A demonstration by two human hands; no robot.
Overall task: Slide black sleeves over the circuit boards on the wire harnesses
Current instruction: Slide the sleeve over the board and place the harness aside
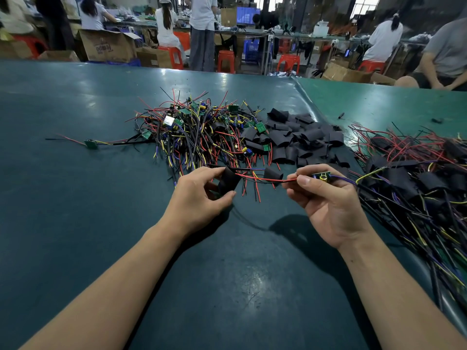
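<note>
The person's left hand [199,195] is gripping a black sleeve [228,181] between curled fingers and thumb, holding it just above the green table [75,223]. The right hand [326,198] is pinching a small circuit board [321,176] with a yellow part on it, thumb and forefinger closing on the board's near end. A red wire [262,178] is running from the board across the gap between the two hands and entering the mouth of the sleeve, with a thinner dark wire beside it, so the sleeve is sitting on the wires, well apart from the board. A blue wire and a yellow wire are trailing off the board to the right of the right hand.

Beyond the left hand, a tangled pile of bare harnesses [197,130] is lying on the table, green boards showing among red, yellow, blue and black wires. One stray harness [91,143] is lying alone, farther left of that pile. Beyond the gap between the hands and past the right hand, a heap of loose black sleeves [298,137] is sitting just beside the harness pile, touching it. To the right of the right hand, a second pile [414,178] is spreading out, its boards covered in black sleeves.

Far past both hands, people are sitting and standing at other benches, among red stools [226,60] and cardboard boxes [108,46].
</note>
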